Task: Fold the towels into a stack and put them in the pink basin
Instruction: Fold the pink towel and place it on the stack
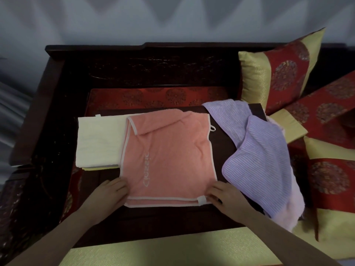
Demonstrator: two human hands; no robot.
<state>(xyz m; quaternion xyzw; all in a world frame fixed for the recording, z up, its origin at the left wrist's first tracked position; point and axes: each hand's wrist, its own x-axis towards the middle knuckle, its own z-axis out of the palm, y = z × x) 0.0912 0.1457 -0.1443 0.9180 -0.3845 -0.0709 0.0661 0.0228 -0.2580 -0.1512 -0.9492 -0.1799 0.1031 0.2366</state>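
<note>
A salmon-pink towel (169,156) with white trim lies spread on a dark wooden low table (221,143), doubled over at its near edge. My left hand (111,191) holds its near left corner. At the near right corner, beside a white tag, my right hand (221,194) grips the towel. To the left sits a folded cream towel (98,141) on top of a yellow one (99,168), partly under the pink towel. A lilac striped towel (263,160) lies crumpled at the right, hanging off the table. No pink basin is in view.
The table stands on a dark carved wooden couch (134,70) with a red patterned seat cushion (153,96). Red and gold pillows (278,73) are piled at the right. A gold cushion edge (172,246) lies just in front of me.
</note>
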